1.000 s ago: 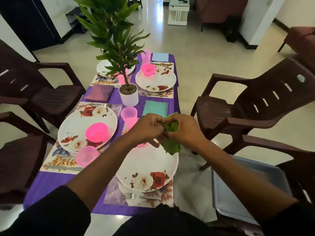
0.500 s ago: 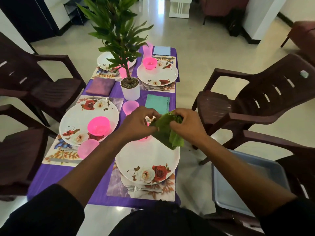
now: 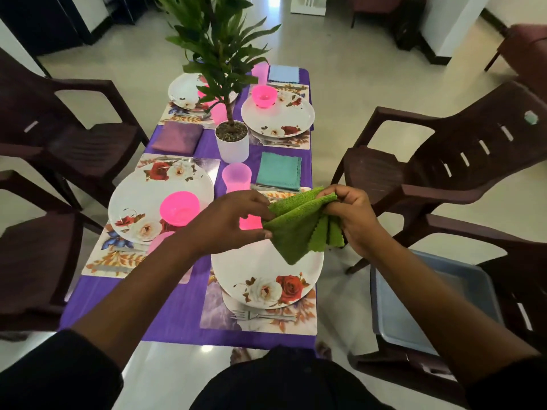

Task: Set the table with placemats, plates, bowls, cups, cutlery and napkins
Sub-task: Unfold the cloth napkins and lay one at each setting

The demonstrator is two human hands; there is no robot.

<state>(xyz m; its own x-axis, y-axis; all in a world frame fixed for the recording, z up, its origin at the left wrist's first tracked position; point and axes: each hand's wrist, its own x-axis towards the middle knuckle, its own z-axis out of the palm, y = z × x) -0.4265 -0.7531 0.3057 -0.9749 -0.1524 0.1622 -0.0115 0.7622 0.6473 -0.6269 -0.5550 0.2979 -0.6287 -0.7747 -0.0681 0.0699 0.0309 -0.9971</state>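
Both hands hold a green napkin (image 3: 299,226) in the air above the near floral plate (image 3: 260,279). My left hand (image 3: 228,223) pinches its left edge and my right hand (image 3: 352,217) pinches its upper right corner; the cloth hangs in folds between them. A pink bowl (image 3: 247,222) on that plate is mostly hidden behind my left hand. A fork (image 3: 260,315) lies on the placemat (image 3: 213,318) in front of the plate. A teal napkin (image 3: 278,172) and a pink cup (image 3: 236,176) lie just beyond.
Three more floral plates sit on a purple tablecloth (image 3: 177,315), with pink bowls, cups, a purple napkin (image 3: 177,137) and a blue napkin (image 3: 283,74). A potted plant (image 3: 231,140) stands mid-table. Dark chairs flank both sides; a grey tray (image 3: 414,306) rests on the near right chair.
My hands have moved apart and the bunched green napkin has opened out between them. The view has tilted slightly down toward the table.
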